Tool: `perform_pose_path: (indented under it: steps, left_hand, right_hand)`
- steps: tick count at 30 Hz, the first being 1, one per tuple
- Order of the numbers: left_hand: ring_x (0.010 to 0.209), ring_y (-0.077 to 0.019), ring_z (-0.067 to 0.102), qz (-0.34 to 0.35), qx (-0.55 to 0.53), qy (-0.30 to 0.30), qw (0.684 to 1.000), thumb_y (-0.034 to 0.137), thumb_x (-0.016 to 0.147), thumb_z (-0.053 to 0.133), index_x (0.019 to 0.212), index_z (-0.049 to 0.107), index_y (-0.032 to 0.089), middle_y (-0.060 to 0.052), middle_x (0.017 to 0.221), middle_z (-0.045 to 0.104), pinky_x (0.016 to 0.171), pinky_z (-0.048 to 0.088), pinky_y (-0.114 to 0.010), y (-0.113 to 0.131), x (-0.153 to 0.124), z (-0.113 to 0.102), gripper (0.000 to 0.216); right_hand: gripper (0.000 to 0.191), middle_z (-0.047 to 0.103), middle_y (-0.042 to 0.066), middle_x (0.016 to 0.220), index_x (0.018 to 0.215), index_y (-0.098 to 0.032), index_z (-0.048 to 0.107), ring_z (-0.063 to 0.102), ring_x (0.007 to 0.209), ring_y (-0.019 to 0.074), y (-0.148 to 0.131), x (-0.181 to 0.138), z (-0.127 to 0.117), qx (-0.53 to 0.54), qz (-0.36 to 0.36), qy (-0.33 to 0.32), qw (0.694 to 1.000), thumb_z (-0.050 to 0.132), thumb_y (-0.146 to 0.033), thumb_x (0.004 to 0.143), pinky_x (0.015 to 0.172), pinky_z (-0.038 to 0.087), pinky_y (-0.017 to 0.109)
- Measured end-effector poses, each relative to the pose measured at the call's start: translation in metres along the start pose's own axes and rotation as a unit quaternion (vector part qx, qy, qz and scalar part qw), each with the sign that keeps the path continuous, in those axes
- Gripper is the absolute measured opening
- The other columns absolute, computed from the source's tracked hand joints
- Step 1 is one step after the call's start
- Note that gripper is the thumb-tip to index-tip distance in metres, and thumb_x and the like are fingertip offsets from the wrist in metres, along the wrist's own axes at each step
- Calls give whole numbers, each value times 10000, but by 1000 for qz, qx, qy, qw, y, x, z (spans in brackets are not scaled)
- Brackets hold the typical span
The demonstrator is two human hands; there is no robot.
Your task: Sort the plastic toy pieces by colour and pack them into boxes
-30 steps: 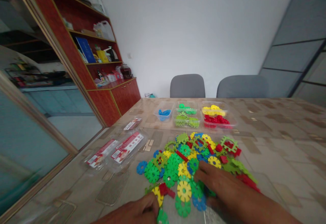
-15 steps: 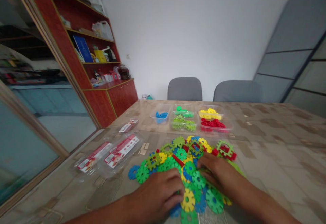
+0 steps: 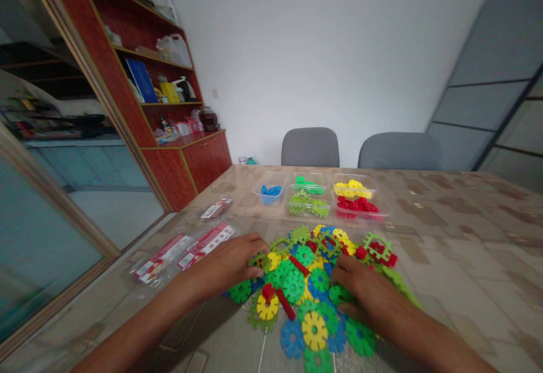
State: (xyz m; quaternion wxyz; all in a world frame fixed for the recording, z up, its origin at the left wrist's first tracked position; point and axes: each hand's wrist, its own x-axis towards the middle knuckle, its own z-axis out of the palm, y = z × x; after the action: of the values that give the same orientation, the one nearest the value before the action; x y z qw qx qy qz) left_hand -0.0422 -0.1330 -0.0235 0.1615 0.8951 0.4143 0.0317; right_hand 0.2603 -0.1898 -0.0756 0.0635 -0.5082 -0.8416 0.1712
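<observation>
A pile (image 3: 314, 288) of plastic gear pieces sits heaped mid-bench (image 3: 466, 248), the left hand (image 3: 224, 265) pinching a green piece (image 3: 259, 261) at its edge, the right hand (image 3: 365, 294) flat and open on top, colour-sorted trays (image 3: 384, 213) beyond.

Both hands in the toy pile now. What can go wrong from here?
1. The left hand sits at the left side of the pile; a sweep could shove discs into the clear packs.
2. The right hand covers several pieces, so they may get dragged along unseen.
3. Some pieces look hooked together, like the red bar by the yellow disc; lifting one may pull others.
</observation>
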Motion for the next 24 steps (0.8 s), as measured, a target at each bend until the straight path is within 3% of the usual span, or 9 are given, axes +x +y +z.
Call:
perform_pose_path:
  steps: [4,8,15,20,24]
  left_hand:
    - [968,-225,580,17,-4,3,1000,219,809,676,1053,606,233,-30,1057,598,824,417,-295,0,5,6,253]
    - [1004,-208,569,56,-29,28,998,243,885,597,1057,603,237,-32,1072,591,877,404,-295,16,10,18,172]
    - [1056,-237,547,56,-59,14,997,300,778,741,1177,564,279,-34,1161,538,889,421,-324,31,17,41,436]
    - [1018,-222,531,53,-79,31,995,238,740,763,1050,523,229,-32,1115,537,816,415,-309,28,19,51,392]
    - [900,-186,554,74,-91,22,993,184,788,707,930,534,212,-5,967,593,762,393,-280,30,20,52,225]
  right_hand:
    - [59,569,75,1047,891,-180,594,566,920,218,9,3,1,44,-43,26,998,573,-163,838,813,436,360]
    - [46,607,48,916,877,-180,613,568,835,186,17,8,2,92,-84,55,991,568,-174,871,741,427,305]
    - [107,653,30,822,878,-178,652,587,750,172,8,6,0,94,-74,36,992,594,-112,816,679,415,272]
    - [202,665,65,904,983,-172,654,603,806,206,9,-10,-19,77,-26,28,996,586,-114,802,714,456,314]
    - [419,625,129,1179,1182,-183,606,580,1057,287,8,-18,-23,50,-2,4,999,641,-137,767,894,451,427]
